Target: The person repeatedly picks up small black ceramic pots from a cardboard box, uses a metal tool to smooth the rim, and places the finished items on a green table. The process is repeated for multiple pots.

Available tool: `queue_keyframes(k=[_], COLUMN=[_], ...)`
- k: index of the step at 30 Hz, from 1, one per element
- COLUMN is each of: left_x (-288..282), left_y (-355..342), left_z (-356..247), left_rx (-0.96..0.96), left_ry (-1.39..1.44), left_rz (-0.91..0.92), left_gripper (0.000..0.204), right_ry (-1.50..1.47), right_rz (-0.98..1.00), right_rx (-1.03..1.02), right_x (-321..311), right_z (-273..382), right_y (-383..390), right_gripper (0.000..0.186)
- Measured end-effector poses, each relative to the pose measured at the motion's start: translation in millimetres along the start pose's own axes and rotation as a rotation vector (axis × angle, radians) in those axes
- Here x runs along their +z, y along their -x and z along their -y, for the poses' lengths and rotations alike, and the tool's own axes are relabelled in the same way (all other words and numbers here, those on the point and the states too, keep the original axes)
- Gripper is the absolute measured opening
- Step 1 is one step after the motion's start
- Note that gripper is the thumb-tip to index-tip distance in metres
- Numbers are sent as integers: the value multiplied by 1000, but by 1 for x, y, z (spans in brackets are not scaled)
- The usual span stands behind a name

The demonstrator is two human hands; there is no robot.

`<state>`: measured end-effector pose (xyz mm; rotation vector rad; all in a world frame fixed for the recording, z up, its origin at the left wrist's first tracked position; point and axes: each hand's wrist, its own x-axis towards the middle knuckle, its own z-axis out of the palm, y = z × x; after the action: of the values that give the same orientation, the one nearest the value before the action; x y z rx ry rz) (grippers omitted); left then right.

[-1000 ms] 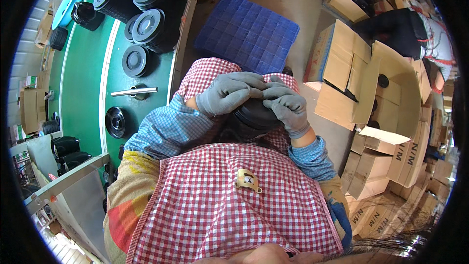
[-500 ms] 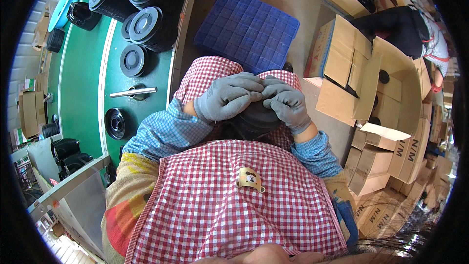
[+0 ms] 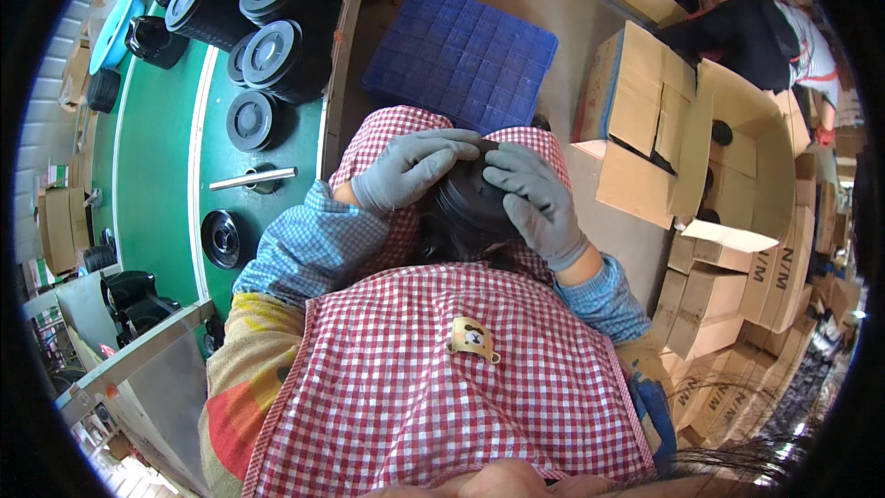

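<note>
Both my hands wear grey gloves and meet over my lap. My left hand and my right hand are closed on the top edge of a round black plastic part that rests between my knees. My fingertips touch at its far rim. The part's lower half is hidden by my red checked apron.
A green conveyor belt on my left carries several round black lids and pots. A blue plastic crate lies on the floor ahead. Open cardboard boxes stand to my right, with stacked flat cartons beside them. Another person is at far right.
My hands stay together on the black part. My right hand has slid slightly down its right side. The view has shifted a little.
</note>
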<state>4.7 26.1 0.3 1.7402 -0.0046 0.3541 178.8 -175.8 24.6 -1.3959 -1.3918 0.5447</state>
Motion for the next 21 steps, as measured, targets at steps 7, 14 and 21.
queue_keyframes(k=[7, 14, 21], left_x=[11, 14, 9], left_y=[15, 1, -4], left_z=[-12, -10, -6], left_rx=[17, 50, 89], left_ry=[-167, 82, -30], left_rz=[10, -22, 37], left_gripper=[42, 46, 43], right_ry=[-186, -343, -265], right_rz=[5, -105, -98], right_rx=[175, 249, 195], right_x=[0, 9, 8], right_z=[-13, -11, -18], right_y=[7, 0, 4], right_gripper=[33, 32, 27])
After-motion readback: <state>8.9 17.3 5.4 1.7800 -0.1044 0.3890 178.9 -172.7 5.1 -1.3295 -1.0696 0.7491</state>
